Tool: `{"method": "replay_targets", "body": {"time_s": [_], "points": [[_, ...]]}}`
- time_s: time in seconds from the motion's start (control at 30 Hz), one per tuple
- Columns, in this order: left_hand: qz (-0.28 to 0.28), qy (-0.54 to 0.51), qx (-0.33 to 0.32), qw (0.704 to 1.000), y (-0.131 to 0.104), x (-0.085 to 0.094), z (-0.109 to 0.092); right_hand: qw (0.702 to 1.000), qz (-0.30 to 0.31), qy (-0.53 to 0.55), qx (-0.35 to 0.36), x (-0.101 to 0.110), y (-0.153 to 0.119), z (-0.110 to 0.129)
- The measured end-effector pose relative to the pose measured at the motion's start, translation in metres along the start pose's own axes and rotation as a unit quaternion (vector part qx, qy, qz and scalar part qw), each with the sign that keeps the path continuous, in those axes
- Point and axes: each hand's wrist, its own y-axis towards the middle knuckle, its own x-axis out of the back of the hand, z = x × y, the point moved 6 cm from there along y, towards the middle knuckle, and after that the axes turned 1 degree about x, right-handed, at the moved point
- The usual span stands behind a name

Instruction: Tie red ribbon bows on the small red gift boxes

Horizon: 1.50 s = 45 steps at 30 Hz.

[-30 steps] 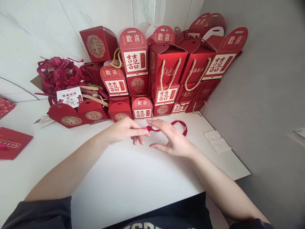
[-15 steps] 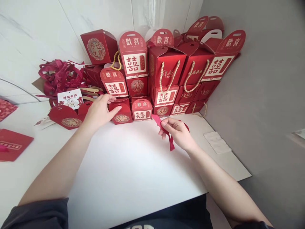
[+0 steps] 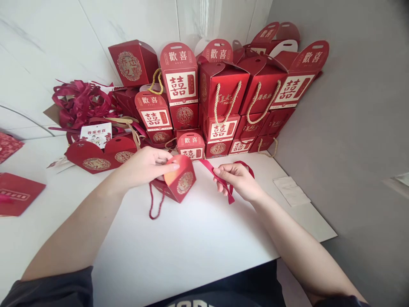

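L hand grips red, flap-top card box, prob. for control; R hand pinches flat crimson satin ribbon, one end below grip.

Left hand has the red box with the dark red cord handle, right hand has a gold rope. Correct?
No: the head view shows a red ribbon, not gold rope, in the right hand. The left hand does have the red box with the dark red cord handle.
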Motion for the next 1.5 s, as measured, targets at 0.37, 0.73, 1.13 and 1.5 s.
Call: {"method": "replay_targets", "body": {"time_s": [0.37,0.73,1.13,1.5], "points": [[0.18,-0.074,0.03,0.98,-0.013,-0.043,-0.003,0.996,0.054,-0.065,-0.006,-0.019,-0.009,0.0],[0.156,-0.06,0.034,0.985,-0.013,-0.05,-0.008,0.994,0.064,-0.089,0.015,-0.029,-0.008,-0.002],[0.12,-0.124,-0.044,0.984,-0.022,-0.046,-0.025,0.96,0.101,-0.121,0.231,-0.026,-0.017,0.029],[-0.017,0.214,-0.21,0.954,-0.032,-0.032,-0.043,0.967,0.087,-0.073,0.23,-0.029,-0.024,0.041]]}}
